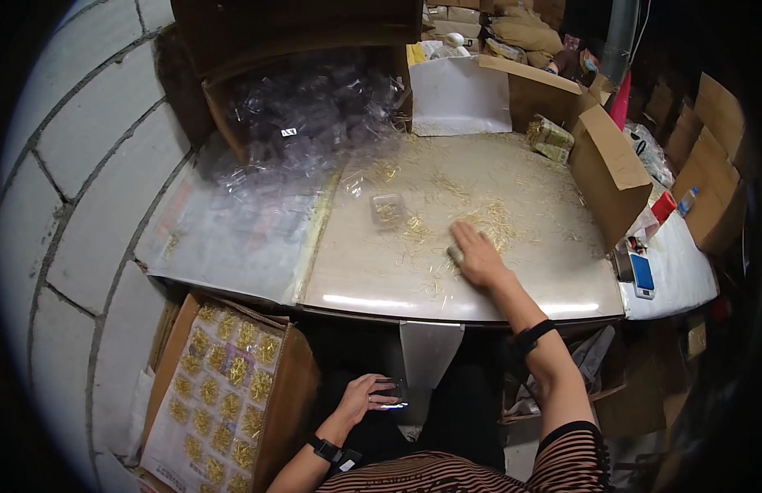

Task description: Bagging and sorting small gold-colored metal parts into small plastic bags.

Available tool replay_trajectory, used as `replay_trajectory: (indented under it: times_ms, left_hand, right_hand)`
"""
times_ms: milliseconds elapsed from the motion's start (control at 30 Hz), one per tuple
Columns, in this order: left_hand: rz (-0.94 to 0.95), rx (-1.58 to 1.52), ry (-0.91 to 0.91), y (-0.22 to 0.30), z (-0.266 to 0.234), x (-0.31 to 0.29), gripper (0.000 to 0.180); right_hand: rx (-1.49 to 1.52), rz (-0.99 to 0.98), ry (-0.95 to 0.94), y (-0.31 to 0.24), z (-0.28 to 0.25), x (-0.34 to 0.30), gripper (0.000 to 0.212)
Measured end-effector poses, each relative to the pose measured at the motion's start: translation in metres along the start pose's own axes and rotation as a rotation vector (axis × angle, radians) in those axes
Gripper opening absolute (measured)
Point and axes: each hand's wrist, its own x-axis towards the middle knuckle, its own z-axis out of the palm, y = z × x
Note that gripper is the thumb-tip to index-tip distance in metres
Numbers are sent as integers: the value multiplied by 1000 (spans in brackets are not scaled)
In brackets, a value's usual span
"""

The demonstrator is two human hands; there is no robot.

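My right hand [480, 256] lies flat on the table with its fingers stretched out, at the near left edge of a loose pile of thin gold-coloured metal pieces [500, 222]. A greenish cover shows on its thumb. Low over my lap, my left hand [366, 398] is closed on a small clear plastic box [399, 393], which looks dark against my trousers and has a bright lower edge. Another clear box [387, 212], with some gold pieces in it, rests on the table left of the pile.
Clear empty boxes [315, 123] heap up at the back left, spilling from a carton. Beside my left arm, a carton [295, 361] holds rows of filled boxes [229, 403]. Cardboard walls [615, 152] border the table's right; a small scale [641, 275] lies beyond. A block wall [85, 205] stands left.
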Motion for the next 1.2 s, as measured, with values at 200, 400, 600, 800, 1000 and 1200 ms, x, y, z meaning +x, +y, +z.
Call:
replay_trajectory:
  times_ms: [200, 400, 600, 800, 1000, 1200]
  left_hand:
    - [-83, 14, -26, -19, 11, 20, 42]
    - [-101, -64, -81, -29, 19, 38, 43]
    - [-83, -118, -105, -36, 21, 40, 41]
    - [-5, -66, -61, -41, 25, 43, 44]
    - [-153, 14, -199, -29, 32, 35, 53]
    - [-158, -25, -252, -48, 32, 47, 49]
  right_hand:
    - [51, 48, 21, 6, -5, -14, 58]
    - [269, -76, -47, -10, -24, -34, 52]
    - [262, 381, 430, -14, 24, -79, 56]
    - [59, 227, 335, -110, 20, -97, 52]
    - [373, 64, 284, -127, -22, -152, 41]
    - [456, 107, 366, -94, -24, -148, 33]
